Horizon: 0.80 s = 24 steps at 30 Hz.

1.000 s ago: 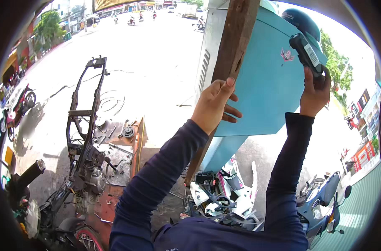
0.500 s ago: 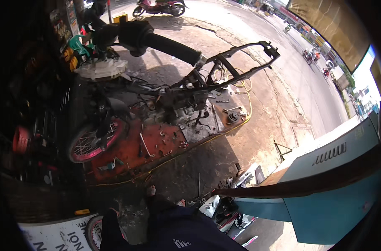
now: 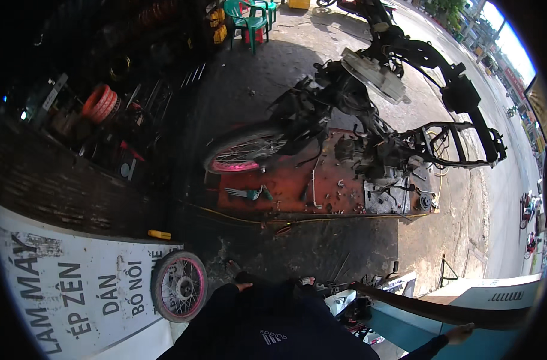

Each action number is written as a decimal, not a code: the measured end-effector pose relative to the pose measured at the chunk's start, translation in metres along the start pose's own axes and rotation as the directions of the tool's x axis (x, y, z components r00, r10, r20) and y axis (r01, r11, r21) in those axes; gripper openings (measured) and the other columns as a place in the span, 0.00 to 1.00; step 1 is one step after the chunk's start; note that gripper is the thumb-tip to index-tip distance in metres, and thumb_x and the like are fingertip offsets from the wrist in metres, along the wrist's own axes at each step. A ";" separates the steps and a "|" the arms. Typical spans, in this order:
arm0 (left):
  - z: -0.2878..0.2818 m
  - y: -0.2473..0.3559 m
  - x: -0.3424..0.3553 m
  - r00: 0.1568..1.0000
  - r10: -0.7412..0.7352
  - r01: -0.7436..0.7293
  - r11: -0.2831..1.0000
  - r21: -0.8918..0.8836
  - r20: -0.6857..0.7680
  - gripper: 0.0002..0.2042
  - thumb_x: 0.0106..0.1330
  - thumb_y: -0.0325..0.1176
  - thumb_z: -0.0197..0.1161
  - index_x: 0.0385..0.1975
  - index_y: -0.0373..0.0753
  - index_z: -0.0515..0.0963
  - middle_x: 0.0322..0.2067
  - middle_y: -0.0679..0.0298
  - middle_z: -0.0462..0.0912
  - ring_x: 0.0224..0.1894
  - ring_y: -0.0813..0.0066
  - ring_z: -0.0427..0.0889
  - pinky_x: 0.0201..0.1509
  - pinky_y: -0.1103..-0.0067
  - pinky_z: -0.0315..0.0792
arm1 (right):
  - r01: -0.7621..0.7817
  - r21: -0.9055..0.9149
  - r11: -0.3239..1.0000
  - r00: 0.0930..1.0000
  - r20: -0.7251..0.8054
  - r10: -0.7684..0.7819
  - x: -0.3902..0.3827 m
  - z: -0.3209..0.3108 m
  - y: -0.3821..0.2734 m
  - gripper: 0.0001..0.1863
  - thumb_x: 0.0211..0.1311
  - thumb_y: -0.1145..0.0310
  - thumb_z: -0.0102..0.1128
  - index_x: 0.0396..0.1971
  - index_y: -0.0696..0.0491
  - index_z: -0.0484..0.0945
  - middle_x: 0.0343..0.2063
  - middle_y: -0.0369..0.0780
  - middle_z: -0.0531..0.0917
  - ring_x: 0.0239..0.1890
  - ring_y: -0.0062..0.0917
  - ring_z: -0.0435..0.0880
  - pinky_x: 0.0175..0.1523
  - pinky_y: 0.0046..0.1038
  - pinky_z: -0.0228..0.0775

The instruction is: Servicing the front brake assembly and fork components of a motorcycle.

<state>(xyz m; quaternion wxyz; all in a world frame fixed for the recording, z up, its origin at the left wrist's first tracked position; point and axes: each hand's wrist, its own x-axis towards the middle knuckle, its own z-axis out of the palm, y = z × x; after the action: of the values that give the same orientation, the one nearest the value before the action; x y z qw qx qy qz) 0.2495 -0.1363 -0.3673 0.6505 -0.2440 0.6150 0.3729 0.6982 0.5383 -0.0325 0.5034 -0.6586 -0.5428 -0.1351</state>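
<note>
My left hand is low in front of me, against my dark clothing. It is small in view, and I cannot make out its fingers. My right hand reaches out to the right, beside the dark brown edge of a blue-green cabinet. Its fingers look stretched out with nothing visible in them; whether they touch the edge I cannot tell. Ahead stands a stripped motorcycle frame with its engine and a pink-rimmed front wheel. Both hands are apart from it.
Under the motorcycle, a red platform bears a long-handled wrench and several small parts. A loose pink-rimmed wheel lies by a white sign board at left. Green chairs stand behind; a road runs along the right.
My view has swung left, so the motorcycle sits farther right and the loose wheel shows fully. My right hand has come into view by the cabinet edge.
</note>
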 end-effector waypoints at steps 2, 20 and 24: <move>-0.055 -0.020 -0.007 0.999 0.010 -0.007 0.998 0.059 -0.048 0.41 0.53 0.63 0.61 0.60 0.36 0.66 0.55 0.55 0.72 0.57 0.59 0.70 0.60 0.67 0.63 | 0.013 -0.199 0.980 0.810 0.576 0.106 -0.211 0.049 0.009 0.30 0.61 0.42 0.50 0.42 0.56 0.78 0.37 0.48 0.83 0.39 0.40 0.82 0.43 0.36 0.72; -0.459 -0.105 -0.102 0.921 -0.020 -0.194 0.842 -0.503 -0.389 0.14 0.61 0.41 0.61 0.44 0.47 0.74 0.43 0.61 0.79 0.41 0.62 0.82 0.44 0.60 0.72 | -0.012 0.808 0.589 -0.993 0.058 -0.100 -0.890 -0.099 -0.557 0.48 0.43 0.32 0.60 0.61 0.50 0.65 0.55 0.47 0.74 0.58 0.41 0.71 0.63 0.36 0.59; -0.557 0.005 -0.112 0.927 -0.018 -0.185 0.846 -0.500 -0.374 0.15 0.61 0.42 0.62 0.44 0.44 0.75 0.42 0.60 0.79 0.39 0.66 0.82 0.41 0.64 0.74 | 0.097 0.707 0.701 -0.976 0.205 -0.071 -0.953 -0.095 -0.657 0.42 0.48 0.35 0.58 0.59 0.49 0.69 0.53 0.46 0.76 0.57 0.38 0.72 0.63 0.36 0.59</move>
<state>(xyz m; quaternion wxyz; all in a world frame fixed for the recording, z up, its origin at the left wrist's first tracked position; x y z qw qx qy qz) -0.0944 -0.5864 -0.3258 0.4158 -0.4500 0.6093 0.5034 -0.1826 -0.1537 -0.3408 -0.4991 0.0109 -0.7738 0.3900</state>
